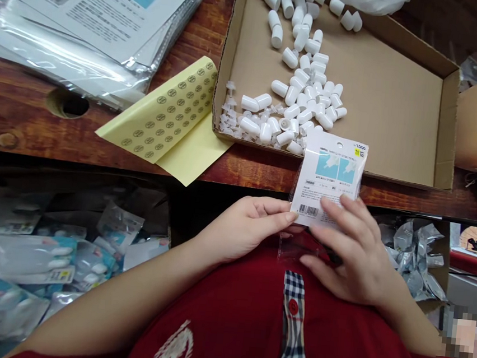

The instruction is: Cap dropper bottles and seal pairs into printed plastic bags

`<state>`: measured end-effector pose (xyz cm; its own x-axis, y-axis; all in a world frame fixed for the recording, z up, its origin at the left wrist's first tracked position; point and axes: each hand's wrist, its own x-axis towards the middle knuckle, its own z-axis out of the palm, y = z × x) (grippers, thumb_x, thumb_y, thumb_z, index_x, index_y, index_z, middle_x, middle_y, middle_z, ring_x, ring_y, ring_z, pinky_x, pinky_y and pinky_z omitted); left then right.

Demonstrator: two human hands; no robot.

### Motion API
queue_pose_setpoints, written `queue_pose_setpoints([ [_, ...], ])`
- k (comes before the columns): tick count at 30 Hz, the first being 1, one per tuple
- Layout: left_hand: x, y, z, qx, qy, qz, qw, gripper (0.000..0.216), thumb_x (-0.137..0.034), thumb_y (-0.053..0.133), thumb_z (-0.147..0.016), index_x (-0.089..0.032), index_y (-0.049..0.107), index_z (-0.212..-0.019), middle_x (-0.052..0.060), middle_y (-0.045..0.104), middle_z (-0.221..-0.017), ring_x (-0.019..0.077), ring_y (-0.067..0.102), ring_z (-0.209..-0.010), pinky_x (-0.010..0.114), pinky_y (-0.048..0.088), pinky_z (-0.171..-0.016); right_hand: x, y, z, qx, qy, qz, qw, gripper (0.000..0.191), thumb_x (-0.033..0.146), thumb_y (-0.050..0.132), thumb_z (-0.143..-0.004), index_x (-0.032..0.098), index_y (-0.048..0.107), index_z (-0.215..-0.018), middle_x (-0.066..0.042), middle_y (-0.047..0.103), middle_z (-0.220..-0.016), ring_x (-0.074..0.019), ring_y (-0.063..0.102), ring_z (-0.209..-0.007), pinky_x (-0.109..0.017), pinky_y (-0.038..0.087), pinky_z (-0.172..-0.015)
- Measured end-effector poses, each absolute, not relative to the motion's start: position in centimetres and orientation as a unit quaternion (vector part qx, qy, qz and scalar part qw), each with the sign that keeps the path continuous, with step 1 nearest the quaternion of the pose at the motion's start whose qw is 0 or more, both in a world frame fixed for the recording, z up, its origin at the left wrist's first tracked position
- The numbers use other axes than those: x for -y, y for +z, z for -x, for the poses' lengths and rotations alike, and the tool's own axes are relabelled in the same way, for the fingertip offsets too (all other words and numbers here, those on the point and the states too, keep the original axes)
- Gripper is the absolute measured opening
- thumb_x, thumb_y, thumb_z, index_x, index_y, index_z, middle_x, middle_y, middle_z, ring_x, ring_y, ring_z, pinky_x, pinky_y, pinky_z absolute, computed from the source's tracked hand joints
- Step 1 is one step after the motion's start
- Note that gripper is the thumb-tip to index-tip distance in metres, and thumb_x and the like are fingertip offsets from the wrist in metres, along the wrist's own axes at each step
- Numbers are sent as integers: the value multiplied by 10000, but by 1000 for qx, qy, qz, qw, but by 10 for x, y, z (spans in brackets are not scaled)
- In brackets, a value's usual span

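My left hand (255, 220) pinches the left lower edge of a clear plastic packet with a white printed card (330, 182) in it. The card shows blue pictures, a barcode and a price of 1,000. The packet's clear lower part hangs below the card. My right hand (356, 252) is open with its fingers apart, slightly blurred, over the card's lower right. Whether its fingertips touch the packet I cannot tell. Just beyond the packet, white capsule-shaped plastic pieces (300, 86) and small translucent plugs (230, 116) lie in a shallow cardboard box (397, 104).
A folded yellow sticker sheet (176, 122) leans against the box on the wooden table (203, 23). Stacked printed packets (89, 18) lie at the upper left. Filled packets (31, 266) sit below the table on the left. Silvery packets (418, 258) are at the right.
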<state>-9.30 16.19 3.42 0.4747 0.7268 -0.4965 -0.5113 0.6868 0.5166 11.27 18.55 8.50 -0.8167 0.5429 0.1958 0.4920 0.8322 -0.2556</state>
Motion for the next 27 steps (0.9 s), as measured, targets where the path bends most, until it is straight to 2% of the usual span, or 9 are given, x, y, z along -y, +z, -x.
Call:
queue_pose_setpoints([
  [5, -161, 33, 89, -335, 381, -134, 851, 215, -270, 721, -788, -174, 764, -975, 58, 773, -898, 190, 696, -851, 338, 490, -913, -183, 97, -106, 968, 113, 208, 88, 219, 252, 674, -820, 210, 597, -1020, -104, 588, -1297, -228, 465, -1280, -414, 438, -1071],
  [9, -161, 35, 86, -317, 392, -112, 856, 203, -267, 717, -787, -159, 769, -950, 69, 772, -926, 205, 693, -901, 334, 475, -932, -184, 101, -100, 974, 83, 184, 105, 122, 187, 650, -838, 227, 635, -951, -39, 672, -1128, -179, 541, -1175, -354, 445, -1061],
  [13, -161, 35, 85, -309, 380, -115, 864, 218, -271, 731, -770, -141, 767, -941, 81, 769, -942, 219, 696, -888, 339, 493, -897, -187, 105, -99, 964, 136, 193, 119, 78, 166, 605, -860, 212, 633, -917, -29, 687, -1038, -166, 601, -1074, -351, 472, -1028],
  [18, -161, 34, 87, -311, 361, -131, 869, 234, -305, 746, -749, -140, 764, -914, 71, 767, -917, 216, 692, -886, 313, 501, -849, -192, 114, -92, 927, 216, 296, 85, 71, 177, 561, -882, 197, 600, -937, -76, 638, -1067, -173, 617, -1004, -316, 542, -867],
  [27, -162, 26, 89, -285, 348, -205, 869, 201, -297, 671, -826, -160, 755, -947, 45, 757, -914, 182, 681, -882, 307, 482, -898, -200, 103, -68, 908, 131, 394, 66, 78, 148, 531, -870, 167, 587, -818, -105, 599, -980, -216, 581, -910, -386, 500, -817],
])
